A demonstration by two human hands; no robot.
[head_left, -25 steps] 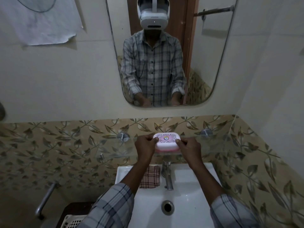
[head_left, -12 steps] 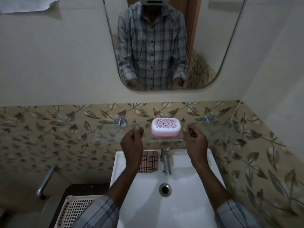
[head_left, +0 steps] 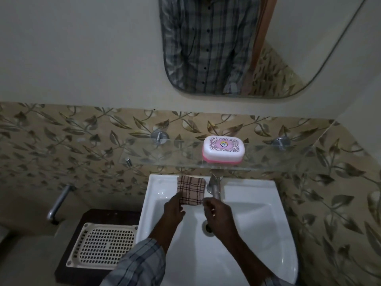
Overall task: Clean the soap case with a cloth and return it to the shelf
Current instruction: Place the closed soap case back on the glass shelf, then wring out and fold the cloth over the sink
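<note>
Two hands meet the near edge of a checked cloth (head_left: 191,189) lying on the back rim of a white sink (head_left: 253,219), just left of the tap (head_left: 214,187). The left hand (head_left: 174,208) covers the cloth's near left corner. The right hand (head_left: 218,213), fingers loosely curled, is at its near right corner. Whether either hand pinches the fabric cannot be told. The pink-and-white soap case (head_left: 223,149) sits closed on the glass shelf (head_left: 165,161) above, well apart from both hands. The step probably goes best by pinching both corners firmly and lifting the cloth clear of the tap. Half a second ago the hands hovered beside the case at shelf height; now they are down at the cloth.
</note>
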